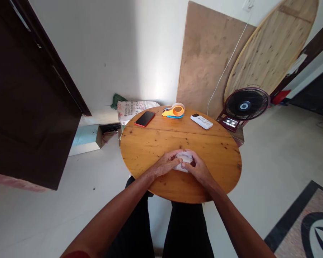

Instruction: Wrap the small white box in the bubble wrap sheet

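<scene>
A small whitish bundle (185,157), crumpled like thin paper or plastic, sits between both hands over the near part of the round wooden table (150,143). My left hand (167,163) curls round its left side, with the thumb lying on top. From the right, my right hand (197,166) closes on it too, thumb pressed to the near top face. What is inside the bundle cannot be made out.
Along the table's far side lie a dark phone with a red edge (145,119), an orange and yellow tape dispenser (174,111) and a white remote control (201,121). A fan (244,105) stands behind right. A dark door (32,89) is at left.
</scene>
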Available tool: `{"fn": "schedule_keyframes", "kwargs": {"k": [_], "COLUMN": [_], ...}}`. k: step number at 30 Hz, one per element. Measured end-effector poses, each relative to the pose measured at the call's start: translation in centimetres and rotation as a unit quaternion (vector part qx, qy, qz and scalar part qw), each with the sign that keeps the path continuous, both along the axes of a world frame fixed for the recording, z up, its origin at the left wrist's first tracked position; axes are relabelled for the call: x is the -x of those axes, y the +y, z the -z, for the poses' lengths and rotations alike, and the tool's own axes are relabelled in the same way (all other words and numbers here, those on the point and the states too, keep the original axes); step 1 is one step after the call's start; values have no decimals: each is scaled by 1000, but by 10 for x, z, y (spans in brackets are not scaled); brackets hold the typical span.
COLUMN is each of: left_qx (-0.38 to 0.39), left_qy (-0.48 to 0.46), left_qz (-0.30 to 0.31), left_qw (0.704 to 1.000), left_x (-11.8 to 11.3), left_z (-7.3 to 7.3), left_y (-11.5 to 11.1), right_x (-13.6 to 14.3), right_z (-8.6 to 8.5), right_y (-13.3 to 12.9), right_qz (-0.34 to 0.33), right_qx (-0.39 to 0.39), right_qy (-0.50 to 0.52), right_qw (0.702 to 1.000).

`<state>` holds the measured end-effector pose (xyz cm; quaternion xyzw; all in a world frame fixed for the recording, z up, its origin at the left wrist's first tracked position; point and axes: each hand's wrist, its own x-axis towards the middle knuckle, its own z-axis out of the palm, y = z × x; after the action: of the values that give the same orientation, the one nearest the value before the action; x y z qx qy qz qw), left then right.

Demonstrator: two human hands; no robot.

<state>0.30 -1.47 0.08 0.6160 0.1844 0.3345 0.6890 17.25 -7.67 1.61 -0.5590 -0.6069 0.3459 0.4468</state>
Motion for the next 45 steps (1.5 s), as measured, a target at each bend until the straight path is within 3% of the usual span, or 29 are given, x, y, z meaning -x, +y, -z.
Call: {"fn": "schedule_keyframes", "kwargs": {"k": [4, 16, 26, 45], "left_qx": [4, -80, -186, -170], "left_qy": [14, 47, 99, 66], "left_qz": [-17, -42, -105, -118], "left_qw": [1000, 995, 972, 976], "left_x": [0, 0, 1, -2], "left_z": [3, 7, 3, 5], "left_y": [1, 2, 0, 0], "right_x": [3, 7, 10, 13], "right_z": [10, 7, 5, 9], "right_y": [1, -3, -7, -12], "right_qz": [37, 36, 47, 103], "right_qx": [-16, -47, -151, -204], "right_qy": [43, -27, -124, -222], "right_qw": [998, 998, 980, 948]}}
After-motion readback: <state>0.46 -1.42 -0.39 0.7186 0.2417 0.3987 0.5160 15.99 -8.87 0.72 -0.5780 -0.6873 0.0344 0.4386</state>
